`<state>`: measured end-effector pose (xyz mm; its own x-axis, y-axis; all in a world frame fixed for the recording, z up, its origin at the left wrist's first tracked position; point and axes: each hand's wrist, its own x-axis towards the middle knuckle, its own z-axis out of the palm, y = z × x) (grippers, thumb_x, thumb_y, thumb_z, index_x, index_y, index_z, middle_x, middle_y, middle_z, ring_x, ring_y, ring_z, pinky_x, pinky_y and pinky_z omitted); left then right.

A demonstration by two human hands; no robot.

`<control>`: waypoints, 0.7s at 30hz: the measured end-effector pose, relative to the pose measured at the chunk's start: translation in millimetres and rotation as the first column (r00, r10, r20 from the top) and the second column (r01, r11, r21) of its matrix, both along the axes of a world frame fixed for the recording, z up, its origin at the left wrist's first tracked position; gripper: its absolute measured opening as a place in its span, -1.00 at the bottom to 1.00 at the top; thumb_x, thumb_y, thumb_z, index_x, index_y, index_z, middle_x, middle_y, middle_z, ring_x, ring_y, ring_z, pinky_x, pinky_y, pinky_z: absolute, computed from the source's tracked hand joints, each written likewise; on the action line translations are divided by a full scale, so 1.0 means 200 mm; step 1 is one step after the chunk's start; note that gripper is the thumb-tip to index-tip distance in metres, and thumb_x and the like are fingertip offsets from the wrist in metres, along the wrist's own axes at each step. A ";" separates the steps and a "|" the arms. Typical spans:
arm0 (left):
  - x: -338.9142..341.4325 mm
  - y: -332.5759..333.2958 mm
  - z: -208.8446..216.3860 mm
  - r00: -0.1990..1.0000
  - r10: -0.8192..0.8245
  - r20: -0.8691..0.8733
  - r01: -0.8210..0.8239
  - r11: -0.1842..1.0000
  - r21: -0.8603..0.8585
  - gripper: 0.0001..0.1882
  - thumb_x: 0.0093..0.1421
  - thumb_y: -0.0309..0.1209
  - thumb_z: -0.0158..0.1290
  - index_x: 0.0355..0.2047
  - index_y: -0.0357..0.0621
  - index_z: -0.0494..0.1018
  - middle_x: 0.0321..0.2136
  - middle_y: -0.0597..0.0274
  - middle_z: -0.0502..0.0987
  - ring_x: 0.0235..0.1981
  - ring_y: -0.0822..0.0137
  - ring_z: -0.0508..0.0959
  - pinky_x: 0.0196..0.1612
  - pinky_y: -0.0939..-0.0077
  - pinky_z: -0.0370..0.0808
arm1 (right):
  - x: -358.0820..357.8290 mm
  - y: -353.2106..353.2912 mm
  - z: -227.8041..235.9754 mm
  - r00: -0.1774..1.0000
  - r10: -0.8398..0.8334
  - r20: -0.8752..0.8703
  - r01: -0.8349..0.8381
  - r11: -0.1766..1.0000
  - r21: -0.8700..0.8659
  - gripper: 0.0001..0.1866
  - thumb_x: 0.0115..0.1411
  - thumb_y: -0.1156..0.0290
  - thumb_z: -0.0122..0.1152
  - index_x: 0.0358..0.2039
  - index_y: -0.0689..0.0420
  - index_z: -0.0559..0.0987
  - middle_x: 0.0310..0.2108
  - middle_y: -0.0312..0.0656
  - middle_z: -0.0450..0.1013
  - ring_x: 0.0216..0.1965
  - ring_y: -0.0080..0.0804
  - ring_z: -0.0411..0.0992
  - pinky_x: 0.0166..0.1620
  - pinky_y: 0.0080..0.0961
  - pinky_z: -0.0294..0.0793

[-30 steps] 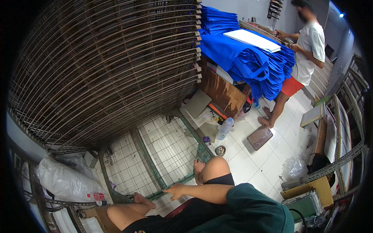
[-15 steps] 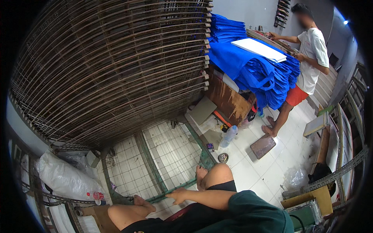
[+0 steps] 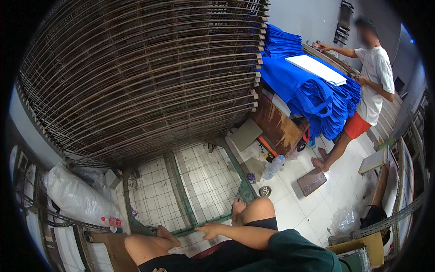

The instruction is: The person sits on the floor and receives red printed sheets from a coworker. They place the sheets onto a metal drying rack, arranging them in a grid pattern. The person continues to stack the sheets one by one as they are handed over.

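My right hand [image 3: 209, 230] reaches in over my right thigh, palm down and fingers stretched out, holding nothing. It is nearest to the front bar of a green metal base frame [image 3: 183, 199]; I cannot tell whether the fingertips touch it. Of my left hand [image 3: 158, 270] only a sliver of fingers shows at the lower edge, by my shorts, and what it does is hidden. Above the base, a tall drying rack [image 3: 149, 86] of many wire shelves rises, tilted up and away from me. My bare feet rest at the frame's near corners.
Blue fabric bags [image 3: 312, 93] lie piled on a table under a white board [image 3: 316, 70]; a co-worker [image 3: 376, 68] stands behind it. On the tiles are a plastic bottle [image 3: 273, 167], an ashtray [image 3: 265, 191] and a brown slab [image 3: 311, 182]. A plastic-wrapped bundle [image 3: 79, 192] lies at left.
The view has turned slightly, so the rack, bags and co-worker sit farther right and lower. My right hand has stayed nearly in place over my thigh.
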<state>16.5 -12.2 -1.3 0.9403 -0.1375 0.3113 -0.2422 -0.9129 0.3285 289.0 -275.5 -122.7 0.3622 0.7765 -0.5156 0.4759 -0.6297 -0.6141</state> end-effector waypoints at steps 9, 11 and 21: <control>0.00 0.00 -0.03 1.000 0.015 0.011 -0.015 0.998 -0.058 -0.29 0.12 0.17 -0.26 0.00 -0.21 0.33 0.01 0.02 0.35 0.08 -0.03 0.27 0.13 -0.03 0.02 | -0.01 0.00 -0.03 0.999 0.013 0.036 -0.014 1.000 0.017 -0.21 -0.01 0.00 0.12 0.22 -0.08 0.11 -0.02 0.05 0.35 0.00 -0.03 0.32 -0.01 -0.21 0.33; 0.00 -0.01 -0.03 1.000 0.008 0.019 -0.006 0.997 -0.074 -0.28 0.13 0.18 -0.27 0.01 -0.20 0.32 0.01 0.02 0.34 0.09 -0.03 0.26 0.13 -0.05 0.01 | -0.03 0.01 -0.04 0.998 0.011 0.060 -0.013 0.999 0.041 -0.21 0.00 -0.01 0.12 0.22 -0.09 0.10 -0.02 0.04 0.35 0.01 -0.03 0.32 -0.01 -0.21 0.33; 0.01 0.00 -0.03 1.000 -0.005 -0.026 0.004 0.999 -0.047 -0.27 0.14 0.20 -0.31 0.03 -0.18 0.29 0.03 0.03 0.32 0.10 -0.05 0.24 0.12 -0.07 0.00 | -0.04 0.00 -0.08 0.999 -0.005 0.041 0.003 0.998 0.060 -0.23 -0.03 0.00 0.16 0.19 -0.08 0.17 -0.01 -0.01 0.35 0.01 -0.07 0.33 -0.02 -0.19 0.33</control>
